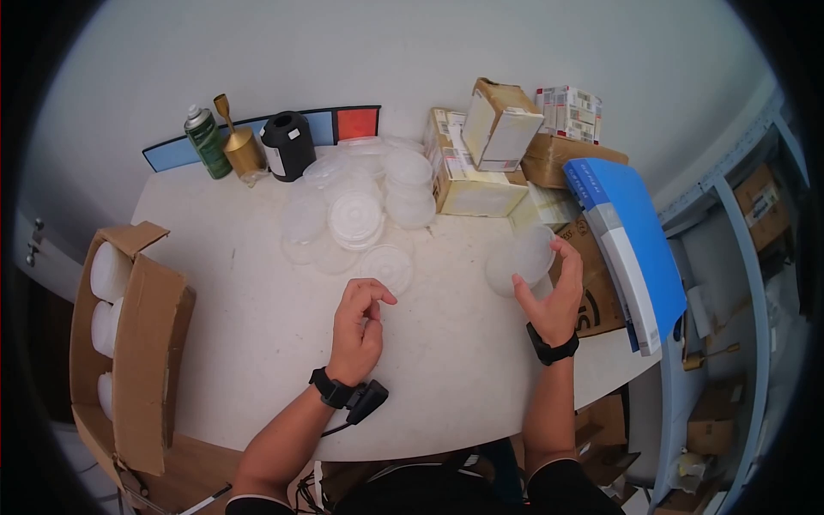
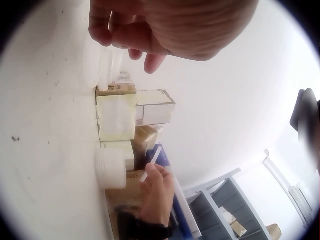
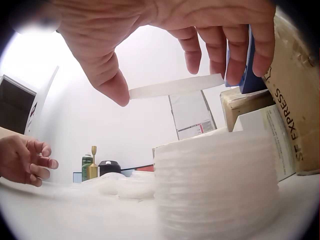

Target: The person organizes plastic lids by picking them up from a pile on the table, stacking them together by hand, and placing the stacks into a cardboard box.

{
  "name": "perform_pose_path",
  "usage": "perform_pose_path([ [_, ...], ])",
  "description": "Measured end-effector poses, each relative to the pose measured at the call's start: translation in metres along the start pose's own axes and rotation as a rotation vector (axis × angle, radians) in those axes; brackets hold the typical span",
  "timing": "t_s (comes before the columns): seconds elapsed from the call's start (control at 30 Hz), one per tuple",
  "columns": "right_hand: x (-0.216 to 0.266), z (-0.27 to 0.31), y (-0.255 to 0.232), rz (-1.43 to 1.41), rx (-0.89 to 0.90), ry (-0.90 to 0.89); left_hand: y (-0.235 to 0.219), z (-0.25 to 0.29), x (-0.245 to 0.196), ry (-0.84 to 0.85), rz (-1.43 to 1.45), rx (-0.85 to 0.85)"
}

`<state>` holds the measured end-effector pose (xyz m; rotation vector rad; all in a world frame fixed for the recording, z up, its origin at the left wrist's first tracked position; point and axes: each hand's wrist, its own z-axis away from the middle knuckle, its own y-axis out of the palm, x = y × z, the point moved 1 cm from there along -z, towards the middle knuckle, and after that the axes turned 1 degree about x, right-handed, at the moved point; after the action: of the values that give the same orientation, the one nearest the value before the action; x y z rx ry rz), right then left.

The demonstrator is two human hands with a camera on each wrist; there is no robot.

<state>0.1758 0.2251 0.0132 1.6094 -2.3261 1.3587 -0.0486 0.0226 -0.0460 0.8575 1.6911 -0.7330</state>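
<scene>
My right hand (image 1: 558, 296) pinches a round translucent plastic lid (image 3: 175, 87) by its edge, thumb on one side and fingertips on the other. Directly beneath it stands a stack of similar lids (image 3: 215, 185), with a gap between lid and stack in the right wrist view. My left hand (image 1: 356, 330) hovers over the table with loosely bent fingers and nothing in them. A single lid (image 1: 386, 268) lies just beyond its fingertips. Farther back, many loose lids (image 1: 356, 219) are spread out in overlapping piles.
Cartons (image 1: 481, 184) are piled at the back right, beside a blue binder (image 1: 631, 240) leaning on a brown box (image 1: 592, 283). An open cardboard box (image 1: 154, 360) with white rolled stacks stands at the left. A spray can (image 1: 206, 142), brass holder (image 1: 245, 153) and black container (image 1: 289, 146) line the back.
</scene>
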Motion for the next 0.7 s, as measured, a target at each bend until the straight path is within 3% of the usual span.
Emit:
perform_pose_path([
  [0.13, -0.012, -0.001, -0.004, 0.054, 0.016, 0.018, -0.001, -0.001, 0.001, 0.008, 0.002, 0.014],
  [0.23, -0.014, 0.0, -0.004, 0.074, 0.071, 0.038, -0.003, 0.001, 0.006, -0.107, 0.051, 0.029],
  [0.43, -0.017, 0.004, 0.002, 0.119, 0.183, 0.061, 0.001, 0.0, -0.002, 0.1, -0.415, -0.031],
  [0.7, -0.016, 0.006, 0.007, 0.14, 0.225, 0.067, 0.004, 0.005, -0.004, 0.073, -0.605, 0.098],
])
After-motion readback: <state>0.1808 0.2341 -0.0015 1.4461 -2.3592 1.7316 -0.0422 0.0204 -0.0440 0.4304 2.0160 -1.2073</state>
